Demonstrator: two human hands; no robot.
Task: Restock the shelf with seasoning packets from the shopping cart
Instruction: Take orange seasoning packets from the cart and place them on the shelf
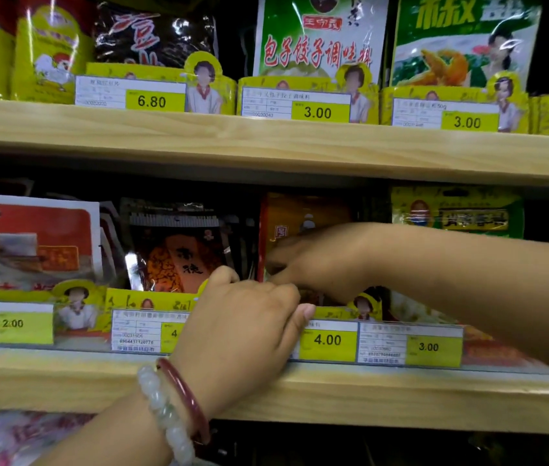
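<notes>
An orange-red seasoning packet (303, 216) stands upright in the middle shelf's slot above the 4.00 price tag (328, 340). My right hand (320, 260) reaches in from the right in front of it, its fingertips pinching the packet's lower left edge. My left hand (242, 317), with two bracelets on the wrist, shows its back to the camera. Its fingers curl over the yellow display tray's front lip (152, 299) and its thumb lies on the lip beside the 4.00 tag. What its fingertips touch is hidden. No shopping cart is in view.
Dark packets (175, 253) fill the slot to the left, red-and-white ones (27, 240) stand further left, and yellow-green ones (458, 213) to the right. The wooden shelf edge (333, 395) runs under my hands. An upper shelf (266, 142) carries more packets and price tags.
</notes>
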